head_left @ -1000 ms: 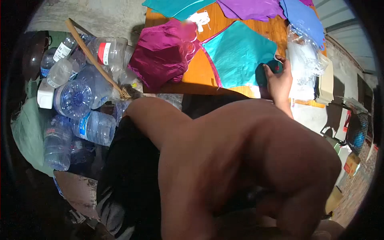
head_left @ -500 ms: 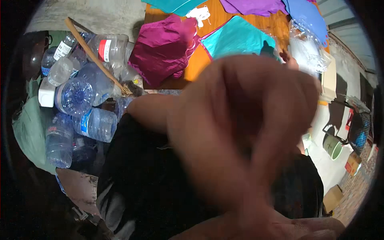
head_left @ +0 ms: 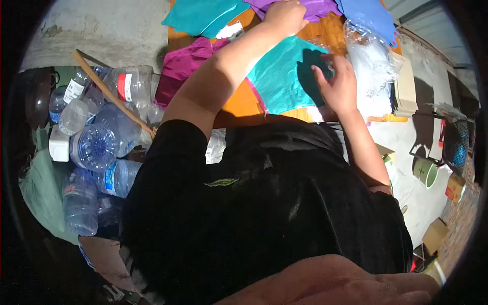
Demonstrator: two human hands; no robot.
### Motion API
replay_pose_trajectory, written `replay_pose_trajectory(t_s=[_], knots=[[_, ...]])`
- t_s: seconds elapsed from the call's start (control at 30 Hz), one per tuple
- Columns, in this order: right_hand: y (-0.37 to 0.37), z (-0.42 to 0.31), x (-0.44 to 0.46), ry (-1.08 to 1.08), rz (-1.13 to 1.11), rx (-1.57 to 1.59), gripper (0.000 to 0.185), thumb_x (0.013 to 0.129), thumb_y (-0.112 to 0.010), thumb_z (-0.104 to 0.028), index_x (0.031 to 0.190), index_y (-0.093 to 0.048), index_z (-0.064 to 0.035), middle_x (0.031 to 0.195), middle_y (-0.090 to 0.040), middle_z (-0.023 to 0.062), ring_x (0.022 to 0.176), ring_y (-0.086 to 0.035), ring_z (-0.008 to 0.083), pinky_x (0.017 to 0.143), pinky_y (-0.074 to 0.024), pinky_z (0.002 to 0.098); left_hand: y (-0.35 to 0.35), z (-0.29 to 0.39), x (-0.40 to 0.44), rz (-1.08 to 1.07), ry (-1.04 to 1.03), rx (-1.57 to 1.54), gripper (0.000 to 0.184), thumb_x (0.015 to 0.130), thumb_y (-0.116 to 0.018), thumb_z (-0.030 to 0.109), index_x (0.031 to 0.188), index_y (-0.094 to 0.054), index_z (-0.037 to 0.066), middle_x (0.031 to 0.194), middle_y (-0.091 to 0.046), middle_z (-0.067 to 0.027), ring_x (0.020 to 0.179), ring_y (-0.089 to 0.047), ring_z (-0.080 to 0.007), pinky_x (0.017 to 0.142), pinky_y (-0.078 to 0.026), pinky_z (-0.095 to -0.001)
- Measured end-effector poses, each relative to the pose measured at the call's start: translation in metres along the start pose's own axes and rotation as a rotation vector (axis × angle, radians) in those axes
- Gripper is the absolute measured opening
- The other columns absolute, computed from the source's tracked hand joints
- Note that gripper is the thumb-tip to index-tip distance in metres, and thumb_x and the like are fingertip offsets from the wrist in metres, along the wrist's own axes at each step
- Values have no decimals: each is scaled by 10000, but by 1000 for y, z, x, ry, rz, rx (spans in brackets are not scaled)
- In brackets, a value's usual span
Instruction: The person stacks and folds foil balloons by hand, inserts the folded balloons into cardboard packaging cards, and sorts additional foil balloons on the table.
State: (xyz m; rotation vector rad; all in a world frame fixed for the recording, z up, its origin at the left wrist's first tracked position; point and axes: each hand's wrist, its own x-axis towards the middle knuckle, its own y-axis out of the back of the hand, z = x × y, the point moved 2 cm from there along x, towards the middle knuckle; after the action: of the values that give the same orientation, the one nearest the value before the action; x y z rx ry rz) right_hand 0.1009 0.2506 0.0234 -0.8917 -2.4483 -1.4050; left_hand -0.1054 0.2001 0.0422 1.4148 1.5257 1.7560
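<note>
My left hand [head_left: 286, 18] reaches across to the far part of the table, on the near edge of a purple cloth [head_left: 325, 9]. Its fingers curl down, and whatever is under their tips is hidden. My right hand [head_left: 339, 85] is open, thumb and fingers apart, above the right part of a turquoise cloth [head_left: 277, 84] and casting a shadow on it. A magenta cloth [head_left: 178, 68] lies partly behind my left forearm. Small white material [head_left: 229, 30] shows just beyond that forearm, next to a teal cloth [head_left: 203, 15].
Clear plastic bags [head_left: 373, 71] and a cream-coloured stack [head_left: 405, 86] lie at the table's right side, below a blue cloth [head_left: 368, 20]. Left of me are piled several plastic bottles [head_left: 96, 145] and a wooden stick [head_left: 109, 91]. A green bucket [head_left: 425, 173] stands right.
A blurred hand close to the camera is gone from there. My left arm now stretches over the table to the purple cloth. My right hand shows in full near the turquoise cloth.
</note>
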Motion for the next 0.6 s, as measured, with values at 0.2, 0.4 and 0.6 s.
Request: replay_pose_trajectory(t_s=[0.2, 0.4, 0.6], knots=[[-15, 8, 39, -8, -7, -29, 318, 869, -797, -262, 1054, -692, -26, 955, -682, 170, 897, -645, 371, 790, -515, 456, -22, -12, 14, 103, 129, -312, 178, 885, -581, 113, 921, -729, 21, 851, -716, -247, 853, -709, -449, 786, -566, -543], [-41, 25, 79, -13, 60, -69, 311, 867, -779, -257, 1058, -697, -26, 976, -697, 173, 909, -652, 370, 820, -519, 465, -57, -31, 18, 66, 113, -621, 225, 888, -575, 93, 1015, -750, 32, 890, -724, -239, 914, -698, -448, 811, -558, -532], [-66, 37, 101, 165, 240, -236, 438, 861, -765, -229, 1233, -659, -22, 1309, -656, 196, 1288, -573, 372, 1092, -460, 457, -76, -44, 19, 62, 143, -747, 167, 894, -670, 159, 909, -768, 25, 886, -730, -231, 901, -709, -424, 809, -560, -511]])
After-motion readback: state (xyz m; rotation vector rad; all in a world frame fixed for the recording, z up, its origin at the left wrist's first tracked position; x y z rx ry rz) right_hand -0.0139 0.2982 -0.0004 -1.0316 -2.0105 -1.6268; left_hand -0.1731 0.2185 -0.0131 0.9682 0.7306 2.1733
